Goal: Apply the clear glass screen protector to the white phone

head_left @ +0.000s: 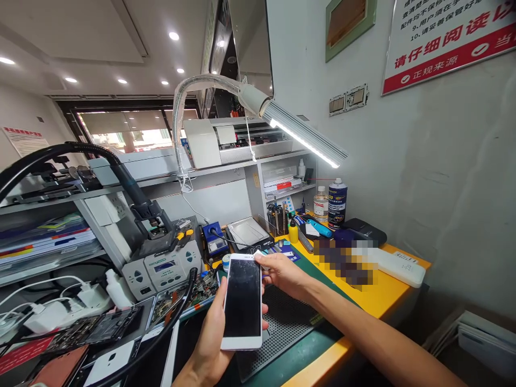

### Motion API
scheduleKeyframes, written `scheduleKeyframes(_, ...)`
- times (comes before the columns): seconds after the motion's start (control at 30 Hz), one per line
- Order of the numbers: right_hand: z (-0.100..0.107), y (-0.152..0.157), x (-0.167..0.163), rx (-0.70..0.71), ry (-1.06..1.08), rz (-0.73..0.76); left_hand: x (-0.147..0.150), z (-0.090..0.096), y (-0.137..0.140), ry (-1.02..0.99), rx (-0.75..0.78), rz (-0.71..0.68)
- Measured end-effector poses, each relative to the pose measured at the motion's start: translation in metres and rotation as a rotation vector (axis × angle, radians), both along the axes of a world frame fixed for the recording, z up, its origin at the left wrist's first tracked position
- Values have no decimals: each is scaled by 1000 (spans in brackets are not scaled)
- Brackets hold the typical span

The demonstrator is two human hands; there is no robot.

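Note:
A white-framed smartphone (242,301) with a dark screen is held upright over the work mat, its face tilted toward me. My left hand (215,333) wraps around it from the left and below, with fingertips showing past the right edge. At the phone's top right corner, my right hand (282,273) is closed, thumb and finger pinching that corner. A small bluish bit shows by its curled fingers; I cannot make out what it is. Beneath both hands lies a dark perforated mat (282,328) on a green mat (306,352).
A lit gooseneck lamp (304,134) arches overhead. On the left stand a soldering station (165,271), a tray of circuit boards (201,290) and a black hose (183,306). A spray can (337,204), yellow bottle (293,231) and white box (397,266) sit along the right.

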State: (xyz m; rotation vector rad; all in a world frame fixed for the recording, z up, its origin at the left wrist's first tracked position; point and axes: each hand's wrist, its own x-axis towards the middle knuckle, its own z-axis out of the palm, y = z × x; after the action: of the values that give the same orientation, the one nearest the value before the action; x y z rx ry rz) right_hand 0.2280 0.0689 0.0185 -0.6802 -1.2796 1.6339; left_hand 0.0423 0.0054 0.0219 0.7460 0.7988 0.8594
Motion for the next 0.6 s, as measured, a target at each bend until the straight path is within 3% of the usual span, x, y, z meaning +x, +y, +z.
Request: scheduleKeyframes(0.6, -3, 2, 4, -20, 6, 21, 0, 5, 0, -12, -3, 30)
